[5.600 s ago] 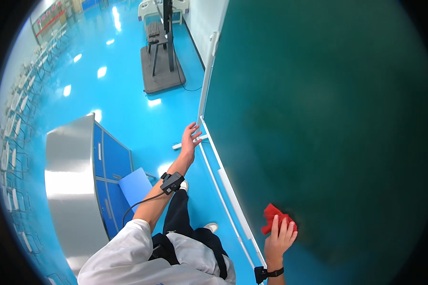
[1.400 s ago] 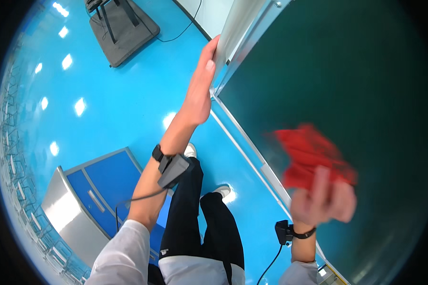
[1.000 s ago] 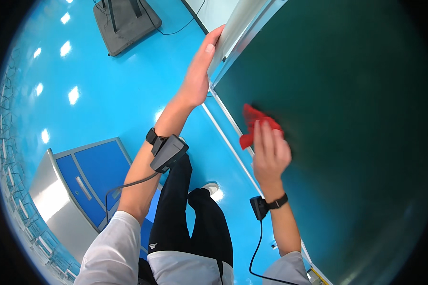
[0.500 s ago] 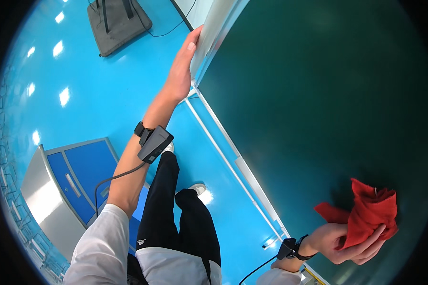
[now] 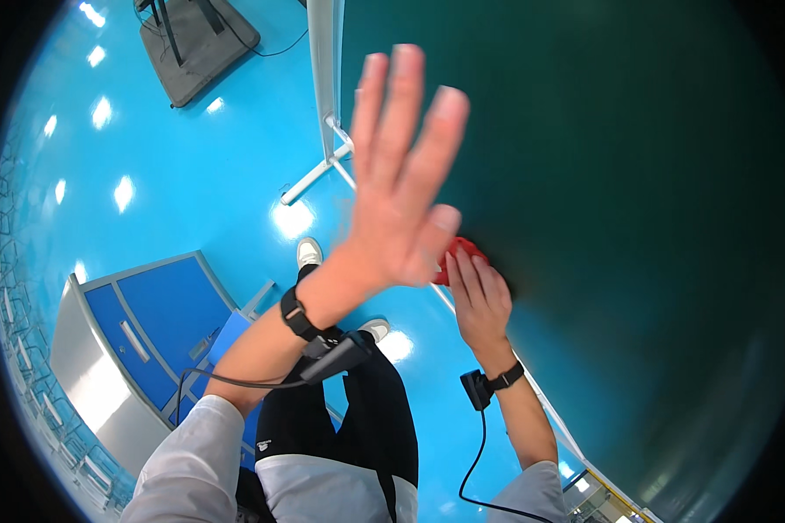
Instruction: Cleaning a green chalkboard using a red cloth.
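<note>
A dark green chalkboard [image 5: 602,174] in a white frame fills the right side. My right hand [image 5: 484,301] presses a red cloth [image 5: 469,248] against the board close to its lower left edge; part of the cloth is hidden behind my hands. With fingers spread and nothing in it, my left hand [image 5: 397,174] is raised in front of the board's left side, slightly blurred, its thumb near the cloth. Each wrist wears a black strap with a small dark cabled device.
At the left stands a grey lectern [image 5: 105,366] with blue doors. A dark base plate [image 5: 196,48] with a trailing cable lies on the blue floor at the far left. White stand legs [image 5: 314,179] reach out below the board's frame. Rows of chairs line the left rim.
My right hand has moved left with the red cloth along the board. My left hand has left the board's side frame and come to the right, fingers spreading.
</note>
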Available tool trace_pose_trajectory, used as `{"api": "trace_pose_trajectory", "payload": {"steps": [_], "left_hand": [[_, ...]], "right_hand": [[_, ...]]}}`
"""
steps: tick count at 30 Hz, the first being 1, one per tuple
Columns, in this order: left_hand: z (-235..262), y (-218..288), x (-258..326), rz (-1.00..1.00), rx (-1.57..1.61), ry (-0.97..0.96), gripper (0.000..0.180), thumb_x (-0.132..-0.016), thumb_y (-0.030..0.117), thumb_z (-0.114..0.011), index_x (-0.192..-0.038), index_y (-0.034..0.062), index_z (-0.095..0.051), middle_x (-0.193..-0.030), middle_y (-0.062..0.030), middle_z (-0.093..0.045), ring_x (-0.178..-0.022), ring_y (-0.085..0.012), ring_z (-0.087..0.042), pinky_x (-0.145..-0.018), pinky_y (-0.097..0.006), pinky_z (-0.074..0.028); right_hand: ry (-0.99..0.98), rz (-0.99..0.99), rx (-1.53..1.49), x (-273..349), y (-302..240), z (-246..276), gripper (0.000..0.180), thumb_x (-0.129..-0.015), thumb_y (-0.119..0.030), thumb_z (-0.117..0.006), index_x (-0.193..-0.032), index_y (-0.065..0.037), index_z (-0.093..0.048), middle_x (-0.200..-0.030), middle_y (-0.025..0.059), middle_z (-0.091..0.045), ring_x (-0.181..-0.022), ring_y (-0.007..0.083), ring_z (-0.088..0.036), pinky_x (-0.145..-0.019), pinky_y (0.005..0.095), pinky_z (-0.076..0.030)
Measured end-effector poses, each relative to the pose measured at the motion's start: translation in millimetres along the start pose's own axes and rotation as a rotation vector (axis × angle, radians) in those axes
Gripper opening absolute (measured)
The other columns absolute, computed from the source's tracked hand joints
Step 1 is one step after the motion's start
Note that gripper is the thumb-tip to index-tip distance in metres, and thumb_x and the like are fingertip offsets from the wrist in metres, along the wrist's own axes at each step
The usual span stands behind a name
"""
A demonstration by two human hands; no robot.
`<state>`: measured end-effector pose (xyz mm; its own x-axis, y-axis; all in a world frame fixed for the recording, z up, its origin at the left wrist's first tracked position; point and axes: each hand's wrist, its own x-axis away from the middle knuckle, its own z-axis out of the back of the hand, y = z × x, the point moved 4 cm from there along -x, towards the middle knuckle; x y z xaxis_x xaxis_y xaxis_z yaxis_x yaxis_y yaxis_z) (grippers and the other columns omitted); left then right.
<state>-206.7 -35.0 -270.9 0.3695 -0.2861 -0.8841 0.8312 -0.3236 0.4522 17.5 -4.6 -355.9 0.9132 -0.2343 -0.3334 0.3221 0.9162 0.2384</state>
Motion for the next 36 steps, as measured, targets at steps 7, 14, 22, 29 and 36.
{"api": "trace_pose_trajectory", "payload": {"steps": [7,14,22,29,36], "left_hand": [[-24.7,39.7,-3.6,-0.01,0.015,0.035,0.055,-0.104,0.033,-0.035,-0.153,0.0146,-0.054,-0.166,-0.0282,-0.03,-0.153,-0.0551,-0.02,-0.122,-0.067,-0.008],[-58.2,75.4,11.7,0.036,0.076,0.056,0.052,-0.104,0.027,-0.037,-0.152,0.0155,-0.055,-0.165,-0.0241,-0.034,-0.155,-0.0492,-0.021,-0.125,-0.06,0.0],[-54.0,63.4,34.4,-0.02,0.02,-0.114,0.065,-0.092,-0.001,-0.061,-0.151,0.0247,-0.055,-0.168,-0.0125,-0.034,-0.156,-0.0428,-0.022,-0.124,-0.06,-0.024],[-49.9,58.4,43.3,0.008,0.004,-0.14,0.067,-0.09,-0.001,-0.064,-0.15,0.0278,-0.055,-0.17,-0.0097,-0.03,-0.157,-0.0408,-0.02,-0.125,-0.058,-0.023],[-43.4,63.6,37.9,0.011,-0.013,-0.184,0.067,-0.089,-0.001,-0.062,-0.151,0.0252,-0.055,-0.168,-0.0124,-0.034,-0.157,-0.0415,-0.022,-0.124,-0.059,-0.022]], "right_hand": [[0.472,-0.317,0.625,28.7,57.3,214.9,0.044,-0.088,-0.023,-0.081,-0.124,-0.001,-0.072,-0.129,0.0185,-0.062,-0.121,0.0365,-0.052,-0.09,0.0486,-0.053],[0.764,-0.367,0.391,67.0,78.7,225.3,0.041,-0.093,-0.017,-0.077,-0.125,0.006,-0.067,-0.139,0.0249,-0.049,-0.134,0.0406,-0.044,-0.098,0.0503,-0.056],[0.141,-0.011,0.156,88.6,25.2,68.4,0.03,-0.09,-0.007,-0.066,-0.116,-0.014,-0.079,-0.131,0.0011,-0.068,-0.112,0.0203,-0.055,-0.09,0.0349,-0.05],[0.396,-0.206,0.584,99.9,48.7,192.8,0.038,-0.091,-0.021,-0.075,-0.124,-0.003,-0.069,-0.124,0.0107,-0.068,-0.107,0.0296,-0.064,-0.083,0.0449,-0.059],[0.819,-0.205,0.448,70.5,72.8,222.2,0.035,-0.098,0.0,-0.063,-0.131,0.013,-0.057,-0.131,0.0213,-0.052,-0.099,0.0423,-0.069,-0.083,0.0433,-0.069]]}}
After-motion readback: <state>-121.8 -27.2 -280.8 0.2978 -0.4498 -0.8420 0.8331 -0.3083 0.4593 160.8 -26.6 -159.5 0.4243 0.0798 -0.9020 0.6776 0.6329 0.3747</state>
